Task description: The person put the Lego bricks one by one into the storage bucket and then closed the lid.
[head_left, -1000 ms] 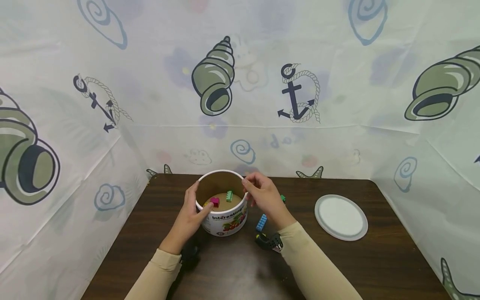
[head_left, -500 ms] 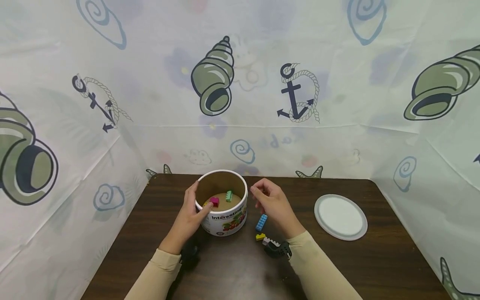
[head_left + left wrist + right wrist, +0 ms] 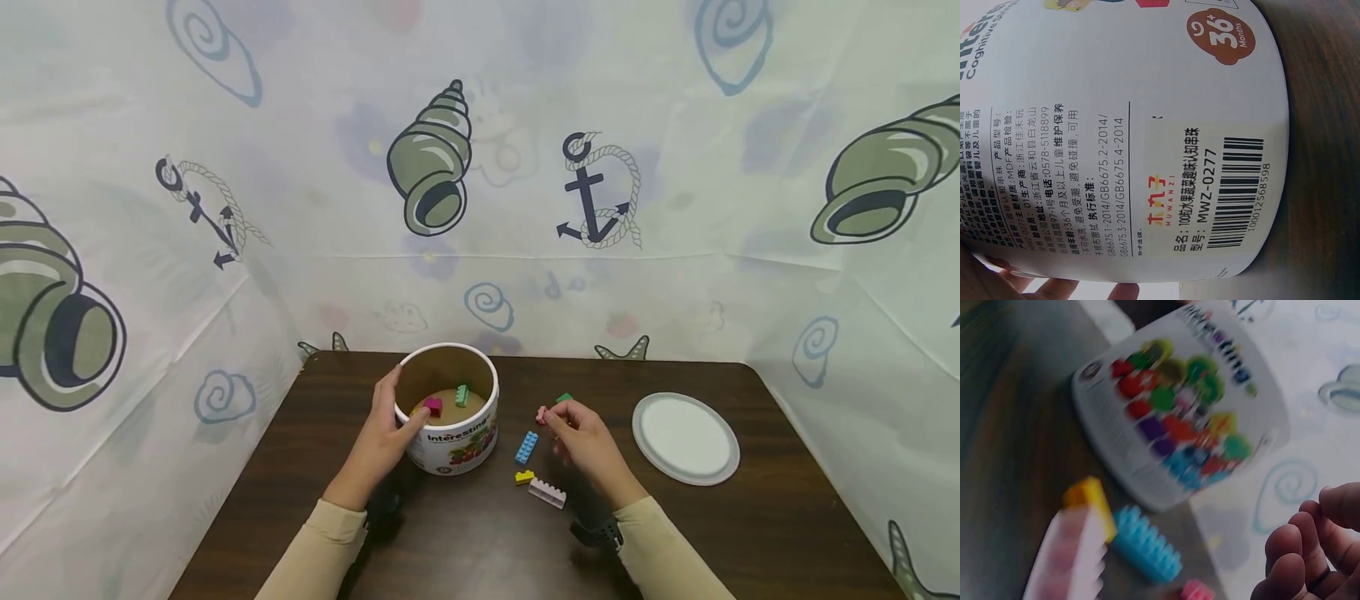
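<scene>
In the head view a round white bucket (image 3: 450,446) stands upright on the table. My left hand (image 3: 378,442) grips its left side, thumb over the rim and fingers outside. Inside lie a magenta toy brick (image 3: 432,406) and a light green brick (image 3: 462,396). To the bucket's right, my right hand (image 3: 588,442) has loosely bent fingers, their tips close to a small pink brick (image 3: 541,415). The right wrist view shows the pink brick (image 3: 1197,590) apart from the fingers, which hold nothing visible.
Near the right hand lie a blue brick (image 3: 527,447), a yellow brick (image 3: 524,477) and a long pale pink brick (image 3: 547,492). A green brick (image 3: 564,397) is partly hidden behind that hand. A round white lid (image 3: 686,438) lies farther right on the dark table (image 3: 780,517).
My right hand has moved from the bucket's rim to the right and down, uncovering the pink, yellow and pale pink bricks. The left hand keeps its grip on the bucket.
</scene>
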Demonstrator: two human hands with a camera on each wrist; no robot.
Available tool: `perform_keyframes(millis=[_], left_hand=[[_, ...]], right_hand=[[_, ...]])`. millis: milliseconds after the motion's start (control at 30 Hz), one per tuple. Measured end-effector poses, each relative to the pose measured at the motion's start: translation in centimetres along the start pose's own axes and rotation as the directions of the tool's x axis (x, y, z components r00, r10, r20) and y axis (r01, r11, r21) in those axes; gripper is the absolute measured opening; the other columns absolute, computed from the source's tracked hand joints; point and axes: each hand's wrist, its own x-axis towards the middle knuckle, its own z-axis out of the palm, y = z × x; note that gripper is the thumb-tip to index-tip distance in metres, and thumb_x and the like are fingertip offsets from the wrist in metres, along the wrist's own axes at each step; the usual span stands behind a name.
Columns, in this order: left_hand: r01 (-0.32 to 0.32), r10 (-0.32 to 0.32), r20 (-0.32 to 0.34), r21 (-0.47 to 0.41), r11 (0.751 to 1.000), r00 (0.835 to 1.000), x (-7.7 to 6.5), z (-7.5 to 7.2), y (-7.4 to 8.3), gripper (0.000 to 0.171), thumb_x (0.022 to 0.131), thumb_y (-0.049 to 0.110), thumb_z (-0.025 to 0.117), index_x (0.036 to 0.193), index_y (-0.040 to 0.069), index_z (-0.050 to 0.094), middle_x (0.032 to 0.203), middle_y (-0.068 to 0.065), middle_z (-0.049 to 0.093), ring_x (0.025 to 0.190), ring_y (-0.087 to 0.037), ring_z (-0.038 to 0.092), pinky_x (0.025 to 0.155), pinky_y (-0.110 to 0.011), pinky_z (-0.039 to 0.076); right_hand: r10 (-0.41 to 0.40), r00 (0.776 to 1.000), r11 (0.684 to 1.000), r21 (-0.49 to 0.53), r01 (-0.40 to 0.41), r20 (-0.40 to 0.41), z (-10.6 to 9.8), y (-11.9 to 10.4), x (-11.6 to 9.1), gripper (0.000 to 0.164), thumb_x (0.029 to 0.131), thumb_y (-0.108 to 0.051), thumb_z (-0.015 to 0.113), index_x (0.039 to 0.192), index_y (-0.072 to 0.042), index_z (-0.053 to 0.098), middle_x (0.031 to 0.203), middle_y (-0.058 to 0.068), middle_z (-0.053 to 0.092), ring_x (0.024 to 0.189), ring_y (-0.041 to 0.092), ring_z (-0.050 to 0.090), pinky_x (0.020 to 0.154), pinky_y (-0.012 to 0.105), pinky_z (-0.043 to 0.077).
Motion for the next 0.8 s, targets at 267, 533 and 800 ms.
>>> perform_keyframes(millis=[267, 533, 800], left_hand=[[0.001, -0.001, -0.001, -0.006, 1.000, 1.000, 0.1, 0.1, -0.1, 0.097, 0.103, 0.036, 0.074, 0.175, 0.015, 0.013, 0.175, -0.017, 0.022, 0.158, -0.045, 0.035, 0.128, -0.071, 0.029], [-0.012, 0.012, 0.002, 0.005, 1.000, 1.000, 0.1, 0.3, -0.2, 0.096, 0.103, 0.036, 0.074, 0.175, 0.013, 0.014, 0.175, -0.017, 0.022, 0.159, -0.044, 0.035, 0.128, -0.071, 0.029], [-0.016, 0.017, -0.008, 0.013, 1.000, 1.000, 0.1, 0.1, -0.2, 0.095, 0.103, 0.038, 0.074, 0.175, 0.014, 0.016, 0.174, -0.018, 0.023, 0.158, -0.044, 0.036, 0.128, -0.073, 0.028]], right_hand=[[0.123, 0.992, 0.992, -0.019, -0.122, 0.030, -1.5, 3.8, -0.6, 0.028, 0.110, -0.031, 0.065, 0.116, -0.004, 0.067, 0.093, 0.011, 0.065, 0.068, 0.020, 0.057, 0.054, 0.029, 0.050], [0.142, 0.988, 0.990, -0.025, -0.141, 0.058, -1.7, 6.6, -2.0, 0.028, 0.110, -0.031, 0.065, 0.114, -0.003, 0.068, 0.091, 0.007, 0.064, 0.066, 0.017, 0.055, 0.051, 0.027, 0.048], [0.066, 0.995, 0.993, -0.098, -0.058, 0.080, -1.4, 7.2, -1.7, 0.024, 0.107, -0.034, 0.071, 0.108, -0.010, 0.069, 0.092, 0.008, 0.066, 0.067, 0.020, 0.059, 0.049, 0.030, 0.049]])
